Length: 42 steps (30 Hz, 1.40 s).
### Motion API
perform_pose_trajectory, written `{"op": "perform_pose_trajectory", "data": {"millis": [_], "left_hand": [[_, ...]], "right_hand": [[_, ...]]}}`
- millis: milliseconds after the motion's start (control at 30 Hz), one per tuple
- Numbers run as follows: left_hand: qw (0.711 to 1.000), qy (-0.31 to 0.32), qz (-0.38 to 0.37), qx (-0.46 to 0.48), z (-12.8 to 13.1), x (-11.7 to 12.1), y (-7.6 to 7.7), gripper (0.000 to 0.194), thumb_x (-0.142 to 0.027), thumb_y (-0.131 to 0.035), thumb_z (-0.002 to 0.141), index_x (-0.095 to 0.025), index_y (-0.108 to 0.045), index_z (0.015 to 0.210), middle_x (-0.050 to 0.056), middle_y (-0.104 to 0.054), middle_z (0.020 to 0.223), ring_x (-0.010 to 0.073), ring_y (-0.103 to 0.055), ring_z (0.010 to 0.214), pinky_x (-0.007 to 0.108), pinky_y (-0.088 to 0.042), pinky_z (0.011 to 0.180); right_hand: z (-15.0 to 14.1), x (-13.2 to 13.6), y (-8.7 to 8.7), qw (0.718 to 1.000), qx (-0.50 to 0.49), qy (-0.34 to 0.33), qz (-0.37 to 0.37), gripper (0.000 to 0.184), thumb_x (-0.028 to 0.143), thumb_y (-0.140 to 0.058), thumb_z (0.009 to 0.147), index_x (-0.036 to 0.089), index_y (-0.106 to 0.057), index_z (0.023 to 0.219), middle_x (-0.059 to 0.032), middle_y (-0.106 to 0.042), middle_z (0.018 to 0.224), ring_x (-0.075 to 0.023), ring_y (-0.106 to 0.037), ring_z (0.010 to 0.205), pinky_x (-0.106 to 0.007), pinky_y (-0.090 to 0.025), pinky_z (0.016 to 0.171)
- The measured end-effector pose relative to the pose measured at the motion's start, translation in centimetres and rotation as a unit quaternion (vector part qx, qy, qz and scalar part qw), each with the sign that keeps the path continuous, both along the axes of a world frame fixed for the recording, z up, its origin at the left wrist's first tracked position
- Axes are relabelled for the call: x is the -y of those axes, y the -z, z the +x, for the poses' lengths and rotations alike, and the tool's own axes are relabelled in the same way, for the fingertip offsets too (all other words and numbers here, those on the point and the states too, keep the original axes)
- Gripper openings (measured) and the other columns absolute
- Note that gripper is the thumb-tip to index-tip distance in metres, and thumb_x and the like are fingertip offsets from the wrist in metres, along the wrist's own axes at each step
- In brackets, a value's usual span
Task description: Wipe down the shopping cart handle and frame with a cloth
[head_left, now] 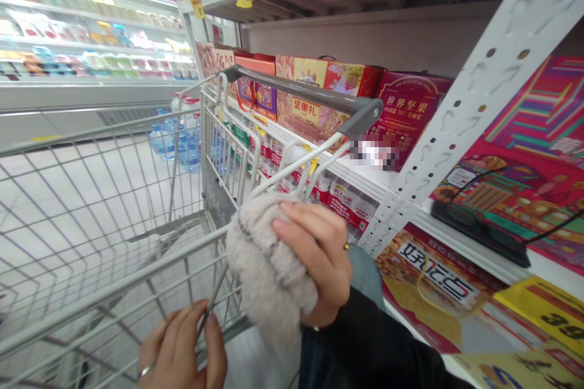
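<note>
A wire shopping cart (150, 267) fills the left and middle of the head view. My right hand (322, 255) is closed on a fluffy grey-beige cloth (260, 273), which is bunched against the cart's upper side rail near the handle end. A ring shows on one finger of that hand. Lower down, my left hand (182, 349) pinches a thin wire of the cart's side between thumb and fingers. Above the cloth runs the cart's dark push handle (296, 88), apart from both hands.
Gift boxes (314, 100) and bottled water (351, 200) line the white shelf beside the cart. A perforated shelf post (451, 115) slants close on the right. Large water jugs (187, 134) stand on the floor beyond the cart, before a refrigerated display (91, 42).
</note>
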<state>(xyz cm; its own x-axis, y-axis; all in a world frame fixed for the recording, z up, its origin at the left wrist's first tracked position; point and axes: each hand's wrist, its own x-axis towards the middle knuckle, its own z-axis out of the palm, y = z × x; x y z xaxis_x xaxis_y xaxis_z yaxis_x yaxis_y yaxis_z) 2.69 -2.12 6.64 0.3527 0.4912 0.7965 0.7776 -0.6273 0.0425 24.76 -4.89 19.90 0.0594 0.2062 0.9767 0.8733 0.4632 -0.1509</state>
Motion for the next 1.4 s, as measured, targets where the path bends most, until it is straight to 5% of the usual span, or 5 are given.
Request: {"op": "perform_pose_trajectory", "data": {"millis": [367,633,900,1167,1400], "left_hand": [[0.999,0.032,0.032,-0.028,-0.1,-0.2,-0.7,0.029,-0.032,-0.043,0.099,-0.010,-0.058,0.112,0.017,-0.066,0.095,0.0359,-0.062,0.097,0.050,-0.046,0.095],[0.999,0.022,0.029,-0.009,0.6,0.3,-1.7,0.032,-0.033,-0.046,0.098,-0.010,-0.057,0.117,0.016,-0.065,0.095,0.0360,-0.061,0.097,0.050,-0.045,0.095],[1.000,0.023,0.008,-0.020,-0.2,0.0,-0.8,0.034,-0.026,-0.040,0.095,-0.011,-0.053,0.124,0.017,-0.064,0.103,0.0360,-0.059,0.101,0.048,-0.045,0.094],[1.000,0.018,0.012,-0.007,-0.1,0.0,-0.8,0.037,-0.024,-0.042,0.094,-0.010,-0.055,0.125,0.017,-0.065,0.103,0.0367,-0.059,0.104,0.050,-0.046,0.098],[0.999,0.027,-0.014,0.029,-0.5,-0.1,-0.1,0.037,-0.020,-0.047,0.096,-0.017,-0.053,0.133,0.013,-0.068,0.110,0.0306,-0.061,0.109,0.045,-0.047,0.101]], "right_hand": [[-1.9,0.4,4.4,0.991,0.052,-0.108,-0.060,0.039,0.029,-0.046,0.106,0.014,-0.061,0.139,-0.0114,-0.070,0.132,-0.0223,-0.063,0.131,-0.036,-0.058,0.111],[-0.9,0.1,1.9,0.996,-0.012,-0.086,-0.014,0.041,0.027,-0.053,0.103,0.019,-0.061,0.143,-0.0090,-0.068,0.137,-0.0241,-0.063,0.131,-0.039,-0.056,0.114],[-2.7,0.5,7.2,0.987,0.056,-0.115,-0.098,0.039,0.036,-0.049,0.106,0.016,-0.063,0.137,-0.0096,-0.073,0.129,-0.0225,-0.063,0.129,-0.035,-0.059,0.110],[-1.7,0.4,4.4,0.993,0.026,-0.096,-0.063,0.041,0.030,-0.043,0.107,0.019,-0.058,0.143,-0.0098,-0.071,0.135,-0.0215,-0.062,0.133,-0.038,-0.058,0.111],[-3.1,0.3,9.4,0.983,0.088,-0.115,-0.117,0.036,0.034,-0.047,0.106,0.016,-0.065,0.132,-0.0083,-0.074,0.128,-0.0217,-0.064,0.127,-0.034,-0.060,0.105]]}}
